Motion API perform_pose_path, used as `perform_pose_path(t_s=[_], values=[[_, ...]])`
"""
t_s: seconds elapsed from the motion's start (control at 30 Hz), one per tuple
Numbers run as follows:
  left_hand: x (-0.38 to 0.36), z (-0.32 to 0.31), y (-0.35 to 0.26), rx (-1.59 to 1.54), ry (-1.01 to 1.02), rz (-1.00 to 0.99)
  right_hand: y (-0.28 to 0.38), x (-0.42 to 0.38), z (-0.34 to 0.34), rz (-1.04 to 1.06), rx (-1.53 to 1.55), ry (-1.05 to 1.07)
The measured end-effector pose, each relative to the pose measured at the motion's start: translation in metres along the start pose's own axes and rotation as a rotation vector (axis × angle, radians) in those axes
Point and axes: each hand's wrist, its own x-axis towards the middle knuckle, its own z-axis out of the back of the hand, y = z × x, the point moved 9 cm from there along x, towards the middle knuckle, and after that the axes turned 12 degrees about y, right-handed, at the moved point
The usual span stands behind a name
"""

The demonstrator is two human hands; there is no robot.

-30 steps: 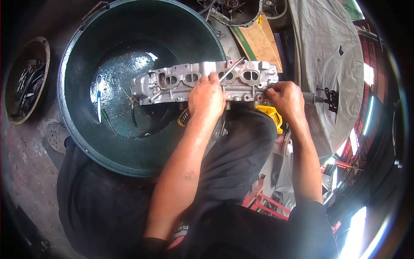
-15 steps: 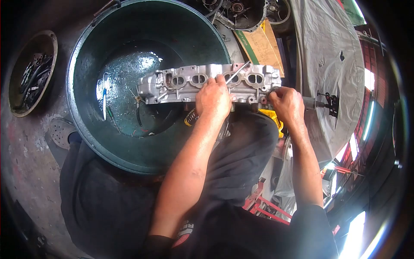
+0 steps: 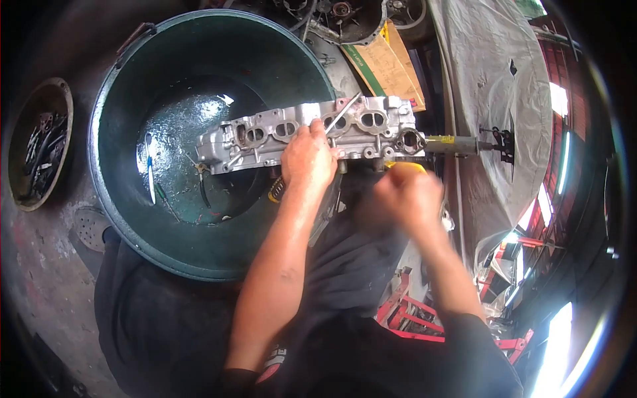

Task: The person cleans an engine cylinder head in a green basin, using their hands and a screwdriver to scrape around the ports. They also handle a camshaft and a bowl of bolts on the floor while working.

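Note:
A grey metal cylinder head with a row of oval ports lies across my lap and over the tub's edge. My left hand rests on its middle, fingers closed round a screwdriver. The screwdriver's bare shaft slants up to the right across the ports; its yellow and black handle shows beside my wrist. Below the right end of the head, my right hand is curled and blurred by motion. What it holds, if anything, is hidden. A round opening shows at that end of the head.
The large dark green tub has wet liquid, a blue and white brush and pliers in it. A bowl of parts stands at the left. Cardboard and a grey cover lie at the right.
My right hand has left the right end of the cylinder head and moved down and left, uncovering the round opening. My left hand stays on the head. The whole view has shifted slightly.

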Motion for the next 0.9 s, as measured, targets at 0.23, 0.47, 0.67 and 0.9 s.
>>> perform_pose_path(t_s=[0.23,0.47,0.67,0.9], values=[[0.006,0.002,0.005,-0.051,0.047,-0.123,0.065,-0.032,-0.045,0.402,0.285,-0.144],[-0.003,0.006,0.007,-0.140,-0.039,-0.105,-0.028,0.078,0.051,0.318,0.165,-0.454],[-0.051,0.023,0.016,-0.259,-0.206,-0.049,-0.027,0.100,0.015,0.247,0.219,-0.122],[-0.067,-0.025,-0.021,-0.215,-0.071,-0.075,-0.031,0.104,0.015,0.256,0.333,-0.060]])
